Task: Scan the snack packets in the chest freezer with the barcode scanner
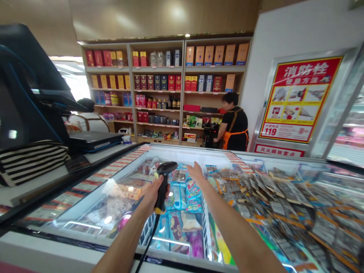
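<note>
"Two bare hands over the chest freezer (pixel 182 147), right? What is each one doing?"

"The left hand (pixel 153 193) is wrapped around the grip of a barcode scanner (pixel 162 191), head uppermost. The right hand (pixel 196 173) is open, fingers stretched forward, with nothing visible in it."

"And where is the scanner, exactly?"

"Above the left side of the middle wire basket (pixel 205 220), its cord (pixel 148 242) running down across the freezer's near edge."

"What does that basket hold?"

"Blue packets (pixel 179 195) through the middle, and purple packets (pixel 195 242) toward the near edge. Left of it are more packs, partly hidden by reflections, so I can't tell what they are. To the right, brown-and-orange bags (pixel 256 185) lie heaped and overlapping, toward the freezer's right end."

"Any room around the hands?"

"A small gap between the scanner's head and the right fingertips, and air between both hands and the far edge. The heap sits just beside the right forearm, so that side is tighter. Along the left edge runs a counter (pixel 104 155) with a flat dark device (pixel 93 140) and a striped pouch (pixel 31 161)."

"Who's beyond the far edge?"

"A person (pixel 238 127) in black with orange apron ties, touching a black machine (pixel 209 134) by the shelves (pixel 156 69)."
</note>
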